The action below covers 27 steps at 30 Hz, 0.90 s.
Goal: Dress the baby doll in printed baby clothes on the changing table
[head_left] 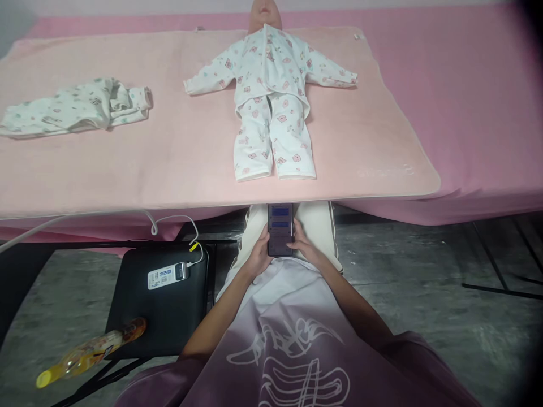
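Observation:
A dark smartphone (280, 240) with a lit screen is held low over my lap, just below the table's front edge. My left hand (258, 254) wraps around its left side. My right hand (305, 244) grips the right side, its thumb over the lower screen. Beyond the edge a baby doll (265, 14) lies on its back, dressed in a white patterned top (271, 65) and matching trousers (275, 135). Its sleeves spread out to both sides. Neither hand touches the doll or its clothes.
A pale pink mat (178, 152) covers part of the pink-draped table (475, 113). At left lies a crumpled white patterned garment (80, 107). A black stool (169, 322) beside me carries a white cabled device (167, 275) and a yellow-capped bottle (91, 353).

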Motion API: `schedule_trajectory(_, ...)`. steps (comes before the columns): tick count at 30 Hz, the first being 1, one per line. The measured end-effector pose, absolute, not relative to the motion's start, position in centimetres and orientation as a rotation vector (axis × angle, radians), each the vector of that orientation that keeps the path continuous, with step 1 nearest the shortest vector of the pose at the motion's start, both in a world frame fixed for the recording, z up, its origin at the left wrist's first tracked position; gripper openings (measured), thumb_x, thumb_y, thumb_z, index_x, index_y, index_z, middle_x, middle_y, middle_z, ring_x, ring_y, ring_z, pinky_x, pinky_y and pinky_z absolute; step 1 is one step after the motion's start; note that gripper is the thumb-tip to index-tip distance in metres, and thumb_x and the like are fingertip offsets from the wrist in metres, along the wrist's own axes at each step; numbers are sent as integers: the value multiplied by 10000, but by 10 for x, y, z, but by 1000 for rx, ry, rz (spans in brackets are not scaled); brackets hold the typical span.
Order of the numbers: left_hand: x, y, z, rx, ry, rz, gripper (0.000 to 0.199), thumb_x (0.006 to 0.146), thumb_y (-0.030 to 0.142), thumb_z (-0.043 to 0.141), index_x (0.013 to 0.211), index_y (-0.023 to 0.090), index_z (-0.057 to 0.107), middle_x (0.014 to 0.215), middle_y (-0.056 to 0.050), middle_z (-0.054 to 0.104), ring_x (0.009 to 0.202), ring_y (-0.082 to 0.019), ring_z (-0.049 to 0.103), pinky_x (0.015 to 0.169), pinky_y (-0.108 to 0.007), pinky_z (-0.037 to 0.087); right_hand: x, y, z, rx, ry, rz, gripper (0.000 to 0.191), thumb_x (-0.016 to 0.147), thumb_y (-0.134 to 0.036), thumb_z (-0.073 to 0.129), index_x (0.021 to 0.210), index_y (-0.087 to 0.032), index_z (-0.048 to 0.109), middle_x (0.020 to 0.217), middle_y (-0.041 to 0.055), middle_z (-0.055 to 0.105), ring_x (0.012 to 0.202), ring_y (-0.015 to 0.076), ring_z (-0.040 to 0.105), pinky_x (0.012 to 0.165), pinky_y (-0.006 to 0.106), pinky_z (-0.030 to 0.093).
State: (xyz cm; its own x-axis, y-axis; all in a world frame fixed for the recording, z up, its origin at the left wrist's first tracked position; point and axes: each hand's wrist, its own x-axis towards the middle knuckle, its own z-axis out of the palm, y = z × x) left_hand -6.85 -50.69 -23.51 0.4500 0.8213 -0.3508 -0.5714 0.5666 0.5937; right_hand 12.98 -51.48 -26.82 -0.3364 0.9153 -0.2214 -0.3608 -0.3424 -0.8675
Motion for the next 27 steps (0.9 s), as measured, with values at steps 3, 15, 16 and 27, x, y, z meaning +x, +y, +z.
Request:
schedule_trajectory(3,-69,-507,-232,422,636,895,786,1042,463,746,1762,338,457,1631,-84,671,1529,-327,625,1309,-498,473,129,-515,-268,-927,-908,1805,1173,831,-303,764,1840,-398,172,1730,9,535,1563,288,531,1392,512,341)
schedule_trajectory(15,-70,-506,-232,442,683,870,851,1010,363,794,1774,346,421,1607,-86,690,1514,-306,640,1292,-475,481,129,-514,-261,-971,-941,1792,1168,872,-421,836,1838,-402,181,1707,36,548,1544,311,553,1360,525,399)
schedule_trajectory(16,-70,-506,-231,452,681,867,855,1007,353,794,1776,347,418,1606,-86,690,1513,-307,640,1294,-478,479,128,-515,-261,-999,-946,1785,1154,895,-456,838,1839,-396,177,1707,46,544,1556,311,542,1357,521,408)
schedule_trajectory(27,-68,-506,-223,482,660,872,896,966,313,810,1774,322,423,1600,-104,689,1524,-330,629,1313,-503,466,119,-515,-260,-1100,-1088,1642,1240,931,-656,864,1837,-303,95,1638,149,557,1537,289,577,1373,503,415)
